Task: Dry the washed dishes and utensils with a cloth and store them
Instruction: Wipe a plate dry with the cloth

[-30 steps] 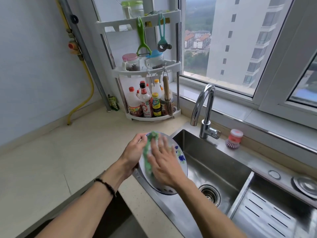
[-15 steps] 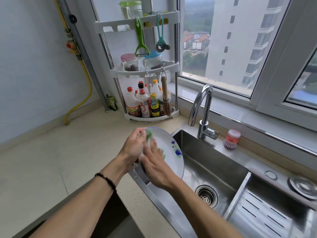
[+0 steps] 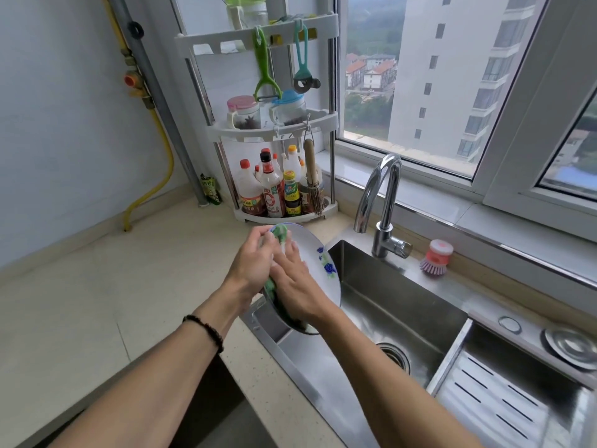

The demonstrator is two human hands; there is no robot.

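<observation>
Left hand (image 3: 250, 265) gripped the plate (image 3: 318, 270) rim at nine o'clock; right hand (image 3: 295, 284), fingers spread, pressed the cloth (image 3: 280, 235). A wet rim could have slipped sinkward.

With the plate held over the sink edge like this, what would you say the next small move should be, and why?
Probably sweep the right hand and green cloth across toward the blue flower print. That part of the plate lies bare, while the cloth sits bunched at the near side, and the left hand grips the rim, tilting it.
</observation>
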